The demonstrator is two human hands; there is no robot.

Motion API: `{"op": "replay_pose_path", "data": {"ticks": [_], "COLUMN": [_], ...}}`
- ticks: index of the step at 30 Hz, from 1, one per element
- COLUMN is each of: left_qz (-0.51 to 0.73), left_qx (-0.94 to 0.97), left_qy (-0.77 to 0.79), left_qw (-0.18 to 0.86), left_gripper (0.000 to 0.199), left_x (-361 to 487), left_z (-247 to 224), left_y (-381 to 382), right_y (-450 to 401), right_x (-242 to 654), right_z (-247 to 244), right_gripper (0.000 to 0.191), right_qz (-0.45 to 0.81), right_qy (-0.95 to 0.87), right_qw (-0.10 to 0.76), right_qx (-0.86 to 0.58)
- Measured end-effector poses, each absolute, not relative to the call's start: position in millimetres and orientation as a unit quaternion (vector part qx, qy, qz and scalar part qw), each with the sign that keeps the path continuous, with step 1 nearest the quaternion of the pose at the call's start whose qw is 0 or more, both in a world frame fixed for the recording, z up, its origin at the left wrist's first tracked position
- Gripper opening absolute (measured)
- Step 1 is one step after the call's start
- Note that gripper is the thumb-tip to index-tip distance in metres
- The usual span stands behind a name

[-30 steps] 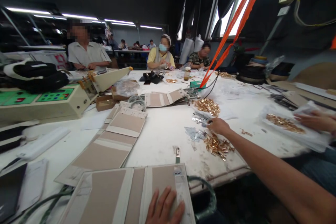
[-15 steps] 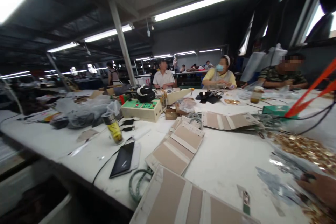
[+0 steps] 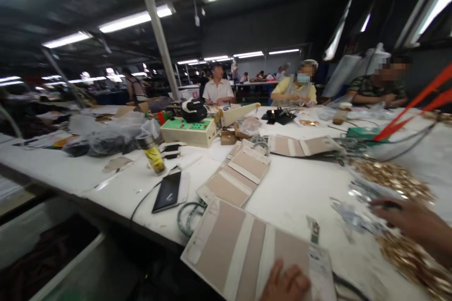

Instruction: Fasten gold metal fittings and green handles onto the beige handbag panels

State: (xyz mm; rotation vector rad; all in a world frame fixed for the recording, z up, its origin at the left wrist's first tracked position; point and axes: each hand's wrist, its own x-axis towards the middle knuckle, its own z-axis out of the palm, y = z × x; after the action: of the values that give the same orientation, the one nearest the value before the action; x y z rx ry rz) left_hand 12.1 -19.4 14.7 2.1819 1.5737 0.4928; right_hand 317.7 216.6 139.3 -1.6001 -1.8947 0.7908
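Note:
My left hand [image 3: 286, 283] enters at the bottom edge, its fingers slightly apart on a beige panel with pale strips [image 3: 226, 249]. Over on the right, my right hand [image 3: 406, 218] reaches in over small silver pieces in clear plastic [image 3: 360, 193], between two heaps of gold-coloured metal pieces [image 3: 395, 178]. A dark spot shows at its blurred fingers; whether they hold anything is unclear. A small metal piece with a green end [image 3: 314, 231] lies between the hands. More beige panels [image 3: 235, 176] lie behind the nearest one, with a green cord handle [image 3: 189, 218] beside it.
On the white table [image 3: 282, 197] are a dark phone [image 3: 167, 191], a yellow bottle [image 3: 152, 156], a cream machine with a green panel [image 3: 189, 131], plastic bags [image 3: 102, 134] and a green box [image 3: 367, 134]. Orange straps hang at right. Several people sit across the table.
My left hand has come into view on the near panel. My right hand has moved left and further into view. The whole scene has shifted upward in the picture.

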Motion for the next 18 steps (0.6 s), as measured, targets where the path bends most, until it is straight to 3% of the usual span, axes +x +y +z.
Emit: {"op": "replay_pose_path", "data": {"ticks": [2, 4, 11, 18], "left_qz": [0.149, 0.154, 0.158, 0.172], "left_qx": [0.828, 0.846, 0.848, 0.848], "left_qy": [0.507, 0.485, 0.481, 0.478], "left_qw": [0.189, 0.156, 0.158, 0.151], "left_gripper": [0.045, 0.079, 0.071, 0.071], "left_x": [17, 17, 17, 18], "left_z": [25, 42, 66, 61], "left_y": [-35, -43, -39, -39], "right_y": [189, 155, 63, 63], "right_x": [305, 285, 224, 220], "right_z": [141, 141, 119, 104], "right_gripper": [0.040, 0.038, 0.023, 0.018], "right_qz": [0.334, 0.408, 0.604, 0.622], "right_qy": [-0.696, -0.685, -0.583, -0.565], "right_qw": [0.224, 0.174, 0.163, 0.130], "right_qx": [-0.595, -0.578, -0.519, -0.527]}}
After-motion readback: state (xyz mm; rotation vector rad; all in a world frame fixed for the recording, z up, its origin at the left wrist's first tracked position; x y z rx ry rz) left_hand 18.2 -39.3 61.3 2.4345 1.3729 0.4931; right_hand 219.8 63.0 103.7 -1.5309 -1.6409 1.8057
